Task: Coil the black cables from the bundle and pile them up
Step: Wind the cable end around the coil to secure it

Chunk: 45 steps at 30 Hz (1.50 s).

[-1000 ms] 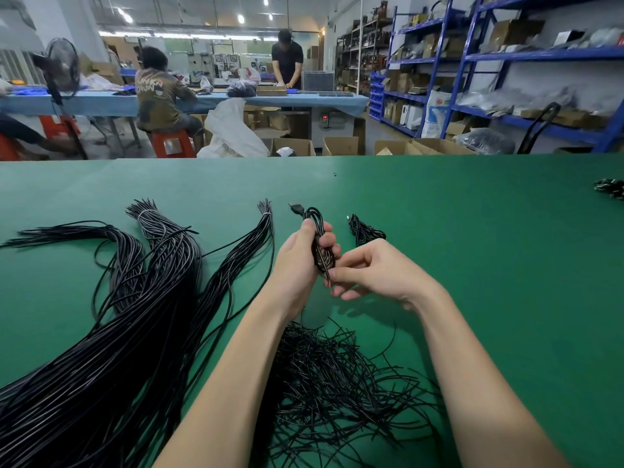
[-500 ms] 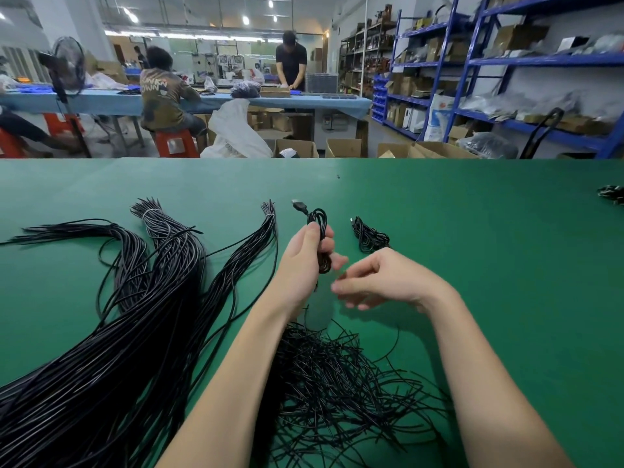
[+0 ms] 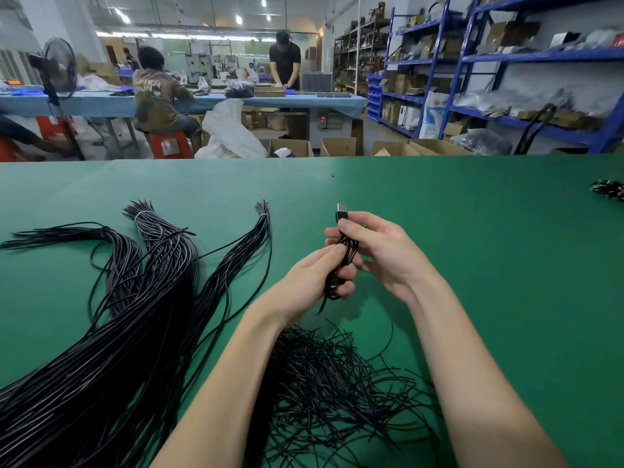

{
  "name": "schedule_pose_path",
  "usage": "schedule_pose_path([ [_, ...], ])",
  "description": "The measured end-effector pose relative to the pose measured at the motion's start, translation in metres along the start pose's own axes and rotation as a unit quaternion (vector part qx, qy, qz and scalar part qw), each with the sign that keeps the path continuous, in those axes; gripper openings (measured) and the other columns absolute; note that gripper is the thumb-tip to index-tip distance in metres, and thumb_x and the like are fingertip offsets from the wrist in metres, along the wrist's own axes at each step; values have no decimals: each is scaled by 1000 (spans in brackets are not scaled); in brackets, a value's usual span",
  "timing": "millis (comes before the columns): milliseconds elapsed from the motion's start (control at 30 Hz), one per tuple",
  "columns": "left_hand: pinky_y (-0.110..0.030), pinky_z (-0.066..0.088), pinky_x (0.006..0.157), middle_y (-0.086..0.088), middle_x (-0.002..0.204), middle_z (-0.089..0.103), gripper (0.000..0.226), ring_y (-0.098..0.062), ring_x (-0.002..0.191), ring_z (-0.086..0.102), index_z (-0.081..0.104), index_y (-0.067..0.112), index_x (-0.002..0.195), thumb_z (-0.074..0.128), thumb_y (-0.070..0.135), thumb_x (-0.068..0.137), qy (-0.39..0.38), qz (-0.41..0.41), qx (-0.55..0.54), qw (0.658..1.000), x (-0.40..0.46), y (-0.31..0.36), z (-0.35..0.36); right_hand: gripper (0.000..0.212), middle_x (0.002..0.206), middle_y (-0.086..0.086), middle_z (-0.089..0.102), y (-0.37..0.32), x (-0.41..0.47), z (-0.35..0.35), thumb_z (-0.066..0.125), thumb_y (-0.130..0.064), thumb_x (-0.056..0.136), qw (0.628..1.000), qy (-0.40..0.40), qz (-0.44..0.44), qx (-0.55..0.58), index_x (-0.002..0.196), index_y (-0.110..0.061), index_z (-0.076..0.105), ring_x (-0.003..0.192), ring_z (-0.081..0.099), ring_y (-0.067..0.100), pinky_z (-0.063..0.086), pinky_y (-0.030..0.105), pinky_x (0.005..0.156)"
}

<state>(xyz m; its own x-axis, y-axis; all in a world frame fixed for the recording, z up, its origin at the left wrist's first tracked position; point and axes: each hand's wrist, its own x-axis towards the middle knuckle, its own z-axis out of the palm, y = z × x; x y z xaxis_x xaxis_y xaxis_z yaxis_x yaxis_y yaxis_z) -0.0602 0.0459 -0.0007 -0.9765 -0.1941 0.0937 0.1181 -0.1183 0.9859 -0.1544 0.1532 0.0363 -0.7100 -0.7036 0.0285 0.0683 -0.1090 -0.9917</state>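
A coiled black cable (image 3: 345,261) with a USB plug sticking up at its top is held above the green table (image 3: 472,248). My left hand (image 3: 314,280) grips the lower part of the coil. My right hand (image 3: 381,246) wraps its fingers round the upper part just under the plug. A big bundle of long black cables (image 3: 118,332) fans across the left of the table, tied in bunches at the far ends. The coiled cable laid down earlier is hidden behind my right hand.
A tangle of thin black ties (image 3: 331,393) lies between my forearms near the front edge. Another dark cable clump (image 3: 607,190) sits at the far right edge. Beyond the table are cardboard boxes, blue shelves and people working at a blue bench.
My right hand has come up from below the coil and closed round its upper part. The plug end now points straight up instead of leaning left, and both hands sit further right.
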Motion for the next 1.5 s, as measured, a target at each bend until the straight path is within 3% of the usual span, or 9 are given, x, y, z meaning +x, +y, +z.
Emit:
schedule_pose_path([
  [133, -28, 41, 71, 3, 73, 47, 28, -16, 65, 50, 54, 7, 101, 35, 27, 110, 2, -3, 12, 1000, 0, -2, 2, 4, 105, 9, 79, -3, -2, -8, 63, -15, 99, 999, -36, 38, 10, 102, -15, 61, 88, 71, 19, 54, 34, 88],
  [367, -21, 38, 53, 11, 61, 31, 29, -9, 49, 27, 42, 17, 87, 28, 25, 111, 0, 7, 2, 1000, 0, 0, 5, 7, 104, 6, 79, -3, -5, -6, 65, -18, 98, 999, -37, 25, -1, 105, -16, 66, 76, 66, 12, 58, 26, 72],
  [600, -25, 34, 57, 5, 68, 20, 34, -12, 55, 18, 43, 18, 85, 27, 37, 109, -15, -60, -116, 991, 0, 8, 11, 10, 68, -8, 68, 0, -4, -7, 77, -19, 88, 995, 17, -23, -100, 97, -24, 74, 70, 61, 9, 48, 34, 82],
  [733, -27, 33, 59, 5, 68, 21, 39, -11, 55, 21, 45, 14, 89, 19, 37, 108, -5, -78, -190, 979, 0, 9, 9, 6, 68, -11, 69, 5, -1, -5, 73, -22, 92, 993, 40, -25, -105, 99, -20, 73, 67, 62, 6, 49, 27, 71],
  [833, -25, 33, 56, 7, 65, 25, 32, -10, 52, 24, 44, 16, 89, 23, 30, 108, 71, -60, -211, 973, 5, 8, 5, 24, 74, -3, 74, 0, -2, -6, 76, -41, 87, 969, 73, -9, -235, 85, -17, 75, 69, 61, 10, 48, 21, 59],
  [933, -23, 30, 55, 9, 59, 32, 30, -8, 48, 30, 44, 16, 87, 28, 28, 109, 150, -10, -229, 962, 11, 5, 0, 40, 74, 0, 77, -10, -11, -9, 80, -57, 75, 925, -65, 91, -362, 71, -17, 78, 56, 57, 4, 42, 13, 48],
  [1000, -22, 34, 55, 9, 58, 36, 29, -7, 48, 35, 45, 15, 87, 30, 27, 109, 168, 21, -235, 957, 14, 3, -1, 28, 77, -2, 78, -9, -15, -1, 80, -43, 82, 904, -140, 131, -381, 75, -16, 81, 55, 59, 2, 42, 11, 47],
  [1167, -19, 39, 53, 10, 59, 41, 27, -6, 53, 41, 47, 14, 89, 33, 26, 110, 179, 54, -207, 960, 12, 2, -5, 13, 72, 5, 75, 3, -13, 16, 72, -7, 83, 940, -100, 88, -315, 78, 2, 79, 54, 53, 6, 42, 13, 47],
  [1500, -24, 43, 57, 9, 58, 40, 28, -9, 50, 42, 47, 12, 91, 30, 23, 110, 163, 55, -226, 959, 8, 5, 0, 16, 73, 1, 77, 3, -9, 4, 82, -21, 84, 920, -190, 115, -323, 69, -17, 81, 51, 54, 1, 45, 12, 49],
])
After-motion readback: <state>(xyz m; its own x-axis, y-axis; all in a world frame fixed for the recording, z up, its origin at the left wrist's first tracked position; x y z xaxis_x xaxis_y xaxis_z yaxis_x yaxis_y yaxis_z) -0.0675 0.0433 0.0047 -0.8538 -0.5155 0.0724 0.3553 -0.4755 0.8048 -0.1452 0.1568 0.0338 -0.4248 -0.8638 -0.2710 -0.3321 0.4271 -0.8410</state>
